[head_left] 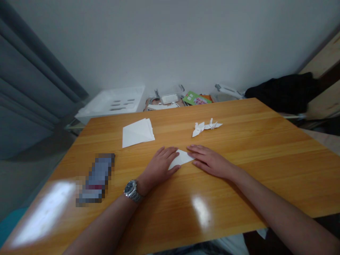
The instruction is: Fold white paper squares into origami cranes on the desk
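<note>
A folded piece of white paper [181,159] lies on the wooden table between my hands. My left hand [162,163] rests over its left end, palm down with fingers spread, and hides that part. On the right corner of the paper lie the fingertips of my right hand [208,161], also flat with fingers apart. Behind my right hand stand two folded paper cranes, one [199,129] to the left of the other [212,124]. A small stack of white paper sheets [137,133] sits behind my left hand.
A pixelated phone-like object [97,177] lies on the left of the wooden table [164,219]. Beyond the far edge are a white tray [111,101], a green booklet [196,99], assorted items and a black cloth [284,92]. A grey curtain hangs at the left.
</note>
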Available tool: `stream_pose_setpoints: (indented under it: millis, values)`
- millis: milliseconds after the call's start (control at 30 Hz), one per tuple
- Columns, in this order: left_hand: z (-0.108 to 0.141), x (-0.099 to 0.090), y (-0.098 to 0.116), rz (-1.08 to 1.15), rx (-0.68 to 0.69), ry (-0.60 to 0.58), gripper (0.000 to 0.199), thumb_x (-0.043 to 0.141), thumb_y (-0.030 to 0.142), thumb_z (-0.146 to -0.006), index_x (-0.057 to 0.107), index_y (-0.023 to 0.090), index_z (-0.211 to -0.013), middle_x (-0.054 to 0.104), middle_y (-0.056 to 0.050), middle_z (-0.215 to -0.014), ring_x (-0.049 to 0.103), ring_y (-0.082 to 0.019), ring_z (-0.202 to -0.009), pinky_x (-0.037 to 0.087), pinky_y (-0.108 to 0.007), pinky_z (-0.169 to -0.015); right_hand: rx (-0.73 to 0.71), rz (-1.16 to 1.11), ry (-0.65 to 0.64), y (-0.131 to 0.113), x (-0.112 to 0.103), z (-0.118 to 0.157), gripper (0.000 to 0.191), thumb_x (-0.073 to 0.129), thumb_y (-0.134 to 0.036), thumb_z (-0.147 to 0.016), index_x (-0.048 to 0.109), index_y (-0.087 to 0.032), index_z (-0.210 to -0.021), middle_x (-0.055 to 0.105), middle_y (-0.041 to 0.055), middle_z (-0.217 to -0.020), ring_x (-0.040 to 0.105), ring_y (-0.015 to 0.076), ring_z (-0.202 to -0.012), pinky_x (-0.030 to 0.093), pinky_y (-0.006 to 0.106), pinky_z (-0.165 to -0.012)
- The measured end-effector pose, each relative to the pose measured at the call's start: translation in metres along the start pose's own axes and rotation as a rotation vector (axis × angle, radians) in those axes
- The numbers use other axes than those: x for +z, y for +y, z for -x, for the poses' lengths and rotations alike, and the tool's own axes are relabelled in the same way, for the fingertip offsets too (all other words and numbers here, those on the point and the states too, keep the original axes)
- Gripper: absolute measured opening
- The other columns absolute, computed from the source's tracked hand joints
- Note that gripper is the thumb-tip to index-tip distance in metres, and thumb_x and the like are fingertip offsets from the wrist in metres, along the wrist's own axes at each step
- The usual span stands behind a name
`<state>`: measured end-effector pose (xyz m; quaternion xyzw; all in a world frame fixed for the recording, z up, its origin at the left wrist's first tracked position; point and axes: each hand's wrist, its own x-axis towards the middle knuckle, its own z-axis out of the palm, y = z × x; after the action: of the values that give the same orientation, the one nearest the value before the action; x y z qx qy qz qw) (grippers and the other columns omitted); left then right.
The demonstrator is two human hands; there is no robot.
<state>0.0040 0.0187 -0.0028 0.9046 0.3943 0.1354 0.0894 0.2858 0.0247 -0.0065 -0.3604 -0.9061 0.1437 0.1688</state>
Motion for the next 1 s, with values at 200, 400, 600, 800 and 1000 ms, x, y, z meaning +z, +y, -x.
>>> stream_pose_setpoints:
  millis: [200,400,600,800,1000]
  values:
    - [-0.001,0.001,0.000,0.002,0.014,0.012,0.045,0.055,0.040,-0.099,0.052,0.021,-0.141,0.054,-0.010,-0.147,0.050,-0.026,-0.136,0.031,-0.049,-0.121,0.004,-0.015,0.038,0.001,0.001,0.001,0.038,0.050,-0.031,-0.102,0.064,-0.023,-0.136,0.051,0.0097,-0.153,0.048,0.0259,-0.141,0.040,0.049,-0.117]
    - [-0.001,0.002,0.000,0.003,0.019,0.030,0.046,0.058,0.037,-0.098,0.055,0.020,-0.140,0.057,-0.010,-0.145,0.053,-0.026,-0.132,0.035,-0.047,-0.118,0.031,-0.011,0.055,-0.002,0.001,-0.003,0.032,0.054,-0.028,-0.100,0.069,-0.022,-0.128,0.058,0.0120,-0.145,0.055,0.0266,-0.133,0.046,0.046,-0.112]
    - [-0.002,0.005,-0.003,0.009,0.034,0.054,0.046,0.060,0.036,-0.096,0.057,0.019,-0.139,0.059,-0.011,-0.142,0.056,-0.027,-0.128,0.043,-0.045,-0.113,0.013,0.015,0.000,-0.007,-0.009,-0.014,0.023,0.060,-0.026,-0.097,0.071,-0.017,-0.115,0.064,0.0145,-0.135,0.061,0.0289,-0.123,0.050,0.046,-0.106]
    - [-0.003,0.007,-0.005,0.015,0.041,0.073,0.047,0.061,0.034,-0.095,0.058,0.018,-0.139,0.060,-0.011,-0.142,0.058,-0.027,-0.127,0.045,-0.044,-0.112,0.023,0.001,-0.043,-0.009,-0.016,-0.025,0.020,0.064,-0.029,-0.095,0.071,-0.018,-0.110,0.065,0.0148,-0.131,0.061,0.0294,-0.120,0.051,0.047,-0.103]
    - [-0.003,0.006,-0.004,0.028,0.043,0.092,0.045,0.060,0.034,-0.096,0.059,0.018,-0.138,0.062,-0.011,-0.140,0.059,-0.027,-0.126,0.046,-0.045,-0.111,-0.005,-0.045,0.040,-0.007,-0.004,-0.027,0.028,0.066,-0.029,-0.093,0.071,-0.018,-0.119,0.063,0.0150,-0.135,0.059,0.0294,-0.124,0.048,0.047,-0.106]
